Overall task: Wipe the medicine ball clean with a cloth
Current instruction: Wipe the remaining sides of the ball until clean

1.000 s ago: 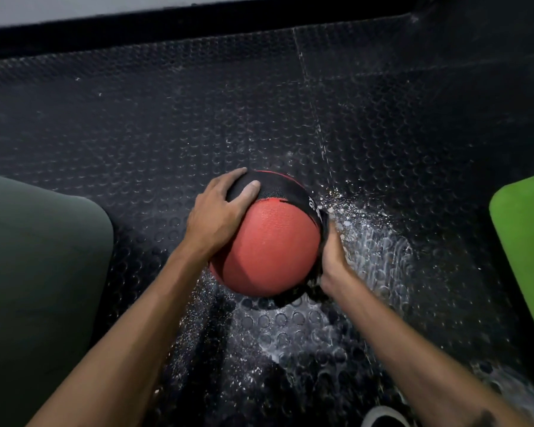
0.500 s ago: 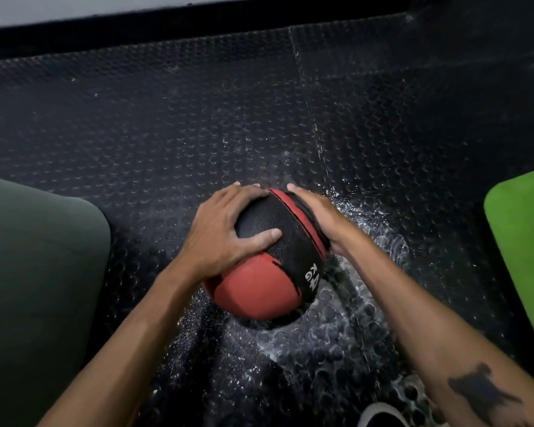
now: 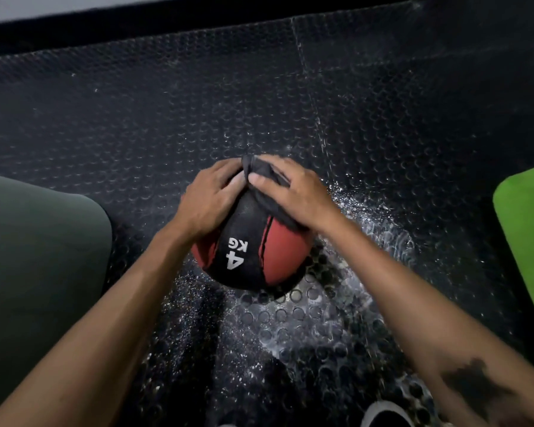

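Nearest the camera, two bare forearms reach forward over a black studded rubber floor mat (image 3: pixel 290 97), wet and speckled white beneath and to the right of the hands. Between the hands the red and black medicine ball (image 3: pixel 253 248) rests on the mat, its white "4 KG" marking facing the camera upside down. The left hand (image 3: pixel 208 200) curls over the ball's upper left side, gripping it. The right hand (image 3: pixel 293 192) lies on the ball's top right, fingers spread and bent, pressing a dark cloth (image 3: pixel 267 180) against it. A green pad (image 3: pixel 527 241) lies well right of the right hand.
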